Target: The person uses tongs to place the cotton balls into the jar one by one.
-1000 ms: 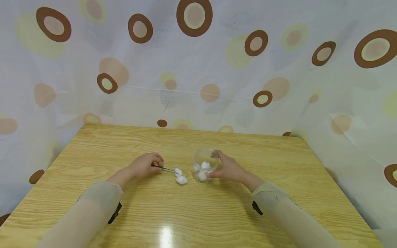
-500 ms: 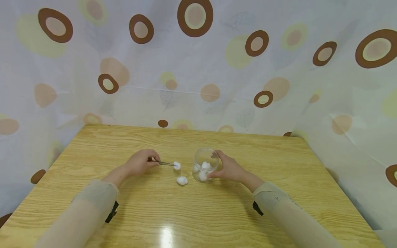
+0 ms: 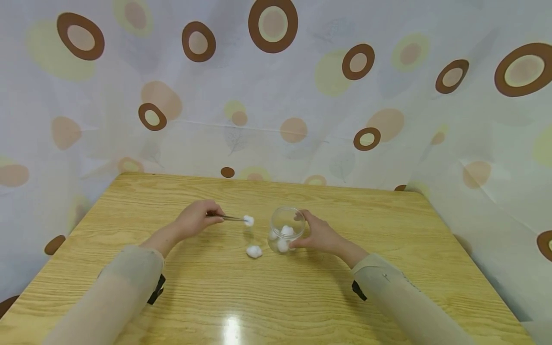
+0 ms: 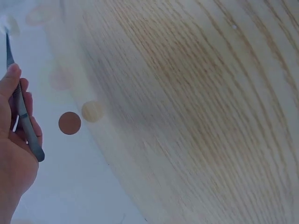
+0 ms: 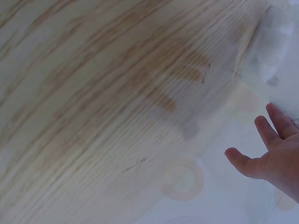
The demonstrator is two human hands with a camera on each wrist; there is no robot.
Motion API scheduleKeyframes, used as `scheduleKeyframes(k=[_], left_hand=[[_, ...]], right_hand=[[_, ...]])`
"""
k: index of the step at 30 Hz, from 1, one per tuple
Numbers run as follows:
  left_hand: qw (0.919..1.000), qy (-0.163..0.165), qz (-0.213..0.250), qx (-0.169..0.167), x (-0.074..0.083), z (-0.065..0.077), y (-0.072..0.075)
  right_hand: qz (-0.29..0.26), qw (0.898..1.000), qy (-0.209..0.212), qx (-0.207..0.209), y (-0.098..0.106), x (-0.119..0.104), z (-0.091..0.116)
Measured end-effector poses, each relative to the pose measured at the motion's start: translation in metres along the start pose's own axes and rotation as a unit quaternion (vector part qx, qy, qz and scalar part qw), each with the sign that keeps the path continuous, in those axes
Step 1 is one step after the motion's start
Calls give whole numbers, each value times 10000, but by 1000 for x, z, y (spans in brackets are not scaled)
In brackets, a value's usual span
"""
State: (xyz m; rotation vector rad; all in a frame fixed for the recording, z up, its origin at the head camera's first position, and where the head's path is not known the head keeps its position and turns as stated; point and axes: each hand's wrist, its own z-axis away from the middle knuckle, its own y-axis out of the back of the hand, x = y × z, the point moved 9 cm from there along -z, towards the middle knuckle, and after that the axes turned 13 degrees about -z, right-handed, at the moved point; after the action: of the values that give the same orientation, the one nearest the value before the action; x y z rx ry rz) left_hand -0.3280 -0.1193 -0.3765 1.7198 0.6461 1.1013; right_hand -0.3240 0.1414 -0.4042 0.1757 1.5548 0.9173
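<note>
My left hand pinches a pair of metal tweezers between thumb and fingers. A white cotton ball is caught at their tips, raised above the table left of a clear jar. In the left wrist view the tweezers lie along the fingers, handle end near the palm. With thumb in front and fingers at the far side, my right hand grips the upright jar, which holds several cotton balls. The right wrist view shows the jar only partly, at its edge.
Another cotton ball lies on the wooden table, just left of the jar's base. A patterned curtain hangs behind the table's far edge and along its sides.
The tweezers have lifted one cotton ball off the table, away from the other, and my left hand has risen and moved back. The right hand and jar stay put.
</note>
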Motion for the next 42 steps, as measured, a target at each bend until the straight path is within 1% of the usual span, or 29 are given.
scheduleKeyframes(k=[6,9,12,18,27,36,42], left_hand=[[10000,-8,-33,36,2,-4,5],[10000,-9,30,42,4,-5,9],[9999,-39,90,61,7,-7,12],[9998,-124,69,129,13,-10,18],[9999,-121,24,102,21,-17,24],[9998,-210,68,22,38,-27,23],[9989,-473,7,33,54,-34,22]], right_hand=[[-28,10000,-23,-18,0,-1,1],[-27,10000,-11,-28,0,-2,1],[-30,10000,2,-44,0,-3,1],[-67,10000,19,-71,-1,-1,1],[-71,10000,32,-56,-1,1,0],[-65,10000,-18,-53,-1,2,0],[-36,10000,-14,-67,-1,1,0]])
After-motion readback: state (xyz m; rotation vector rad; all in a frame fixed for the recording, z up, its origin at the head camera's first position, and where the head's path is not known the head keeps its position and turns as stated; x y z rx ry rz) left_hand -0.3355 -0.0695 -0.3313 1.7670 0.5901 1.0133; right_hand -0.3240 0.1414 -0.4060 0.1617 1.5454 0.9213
